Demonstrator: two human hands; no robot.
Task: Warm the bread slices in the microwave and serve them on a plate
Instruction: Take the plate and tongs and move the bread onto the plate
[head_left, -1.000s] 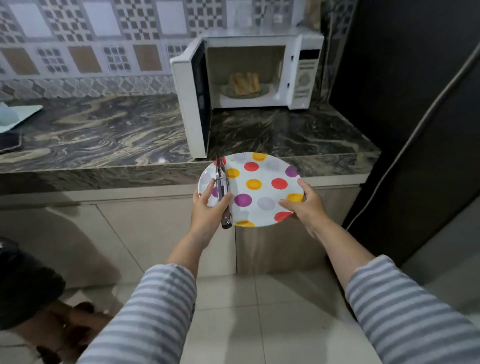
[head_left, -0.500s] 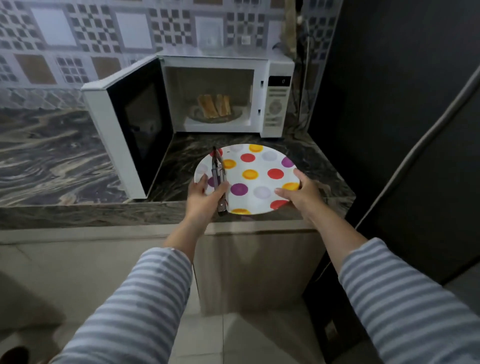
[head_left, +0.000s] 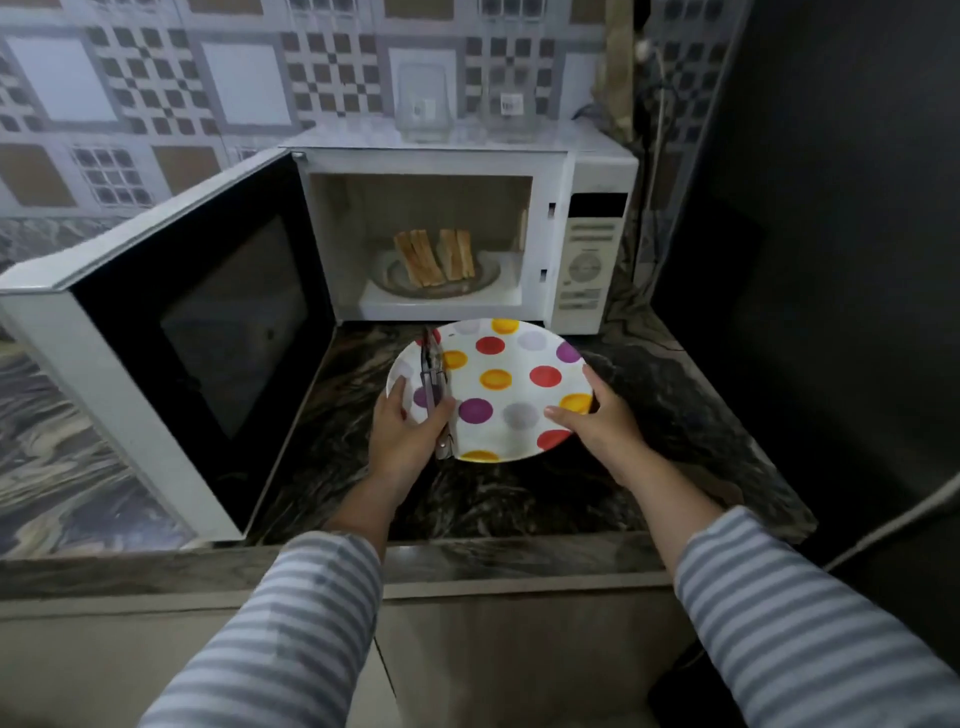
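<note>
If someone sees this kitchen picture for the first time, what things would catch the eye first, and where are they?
First, the polka-dot plate at the centre, held over the dark counter by the left hand, which also grips metal tongs, and the right hand. Behind it, the white microwave stands open with bread slices upright inside.

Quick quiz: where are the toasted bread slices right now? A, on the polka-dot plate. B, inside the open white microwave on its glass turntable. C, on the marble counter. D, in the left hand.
B: the toasted bread slices stand on the glass turntable inside the open white microwave; the polka-dot plate carries none.
</note>
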